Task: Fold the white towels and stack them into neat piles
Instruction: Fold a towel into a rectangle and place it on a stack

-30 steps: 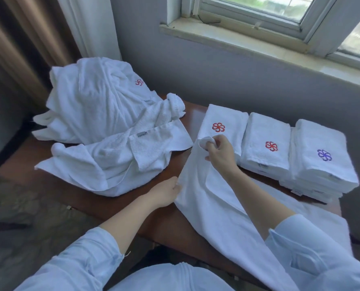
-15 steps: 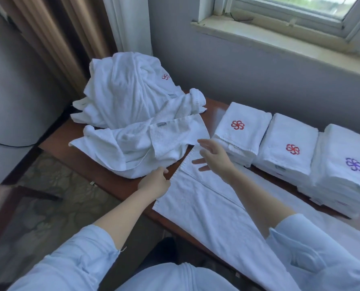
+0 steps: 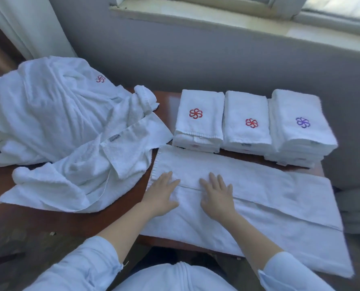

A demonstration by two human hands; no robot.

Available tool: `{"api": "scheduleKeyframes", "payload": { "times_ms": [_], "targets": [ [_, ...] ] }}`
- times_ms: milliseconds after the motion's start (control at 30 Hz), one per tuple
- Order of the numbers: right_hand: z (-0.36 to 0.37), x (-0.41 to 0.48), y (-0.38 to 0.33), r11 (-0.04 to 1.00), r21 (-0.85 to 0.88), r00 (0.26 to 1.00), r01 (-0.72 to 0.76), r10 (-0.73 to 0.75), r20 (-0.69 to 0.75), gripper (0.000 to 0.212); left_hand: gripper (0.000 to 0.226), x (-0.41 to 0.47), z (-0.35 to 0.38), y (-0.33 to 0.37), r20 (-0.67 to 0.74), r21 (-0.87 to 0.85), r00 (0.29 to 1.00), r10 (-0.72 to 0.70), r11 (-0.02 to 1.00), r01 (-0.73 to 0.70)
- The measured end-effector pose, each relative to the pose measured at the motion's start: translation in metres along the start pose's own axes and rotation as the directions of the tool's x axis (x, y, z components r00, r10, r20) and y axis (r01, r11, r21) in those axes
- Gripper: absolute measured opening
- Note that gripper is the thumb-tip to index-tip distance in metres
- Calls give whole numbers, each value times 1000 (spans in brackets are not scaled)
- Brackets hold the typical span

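Observation:
A long white towel (image 3: 265, 198) lies folded lengthwise along the front of the brown table (image 3: 48, 217). My left hand (image 3: 161, 191) presses flat on its left end, fingers straight. My right hand (image 3: 217, 196) lies flat beside it, across the fold edge. Behind the towel stand three piles of folded towels: one with a red flower mark (image 3: 198, 118), a second red-marked one (image 3: 246, 122) and a taller one with a purple mark (image 3: 299, 124). A heap of unfolded white towels (image 3: 65, 127) covers the table's left half.
A grey wall (image 3: 195, 59) with a window sill (image 3: 217, 15) runs right behind the table. A white curtain (image 3: 23, 24) hangs at the far left. The towel's right end overhangs the table's front right corner.
My right hand let go of the towel corner it was holding up a second ago. Both hands have come down flat onto the folded towel's left end. The view has swung right.

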State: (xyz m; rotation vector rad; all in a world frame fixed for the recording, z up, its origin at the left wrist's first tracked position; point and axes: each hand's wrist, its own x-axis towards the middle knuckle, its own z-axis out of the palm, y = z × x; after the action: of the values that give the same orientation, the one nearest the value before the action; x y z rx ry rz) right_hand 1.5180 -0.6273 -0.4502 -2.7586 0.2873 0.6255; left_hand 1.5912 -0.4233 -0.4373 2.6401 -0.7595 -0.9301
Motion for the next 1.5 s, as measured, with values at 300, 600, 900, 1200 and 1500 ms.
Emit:
{"api": "scheduleKeyframes", "payload": {
  "times_ms": [300, 600, 900, 1200, 1500],
  "targets": [
    [42, -35, -11, 994, 44, 990, -99, 103, -95, 72, 108, 2, 13, -26, 127, 291, 984, 123, 944, -156],
    [64, -83, -11, 975, 196, 915, 108, -20, -404, 47, 63, -43, 47, -41, -99, 180, 975, 200, 967, -181],
    [84, -115, -12, 993, -81, 995, 83, -87, -47, 87, 82, -81, 66, -53, -13, 517, 974, 226, 835, -187],
    [77, -145, -18, 1000, 5, 979, -15, 15, -202, 30, 11, -115, 66, -60, -77, 211, 952, 297, 938, -275],
    [60, -160, -17, 993, 90, 987, -70, 82, -137, 10, 27, -129, 43, -53, -177, 153, 983, 54, 988, -26]
  ]
}}
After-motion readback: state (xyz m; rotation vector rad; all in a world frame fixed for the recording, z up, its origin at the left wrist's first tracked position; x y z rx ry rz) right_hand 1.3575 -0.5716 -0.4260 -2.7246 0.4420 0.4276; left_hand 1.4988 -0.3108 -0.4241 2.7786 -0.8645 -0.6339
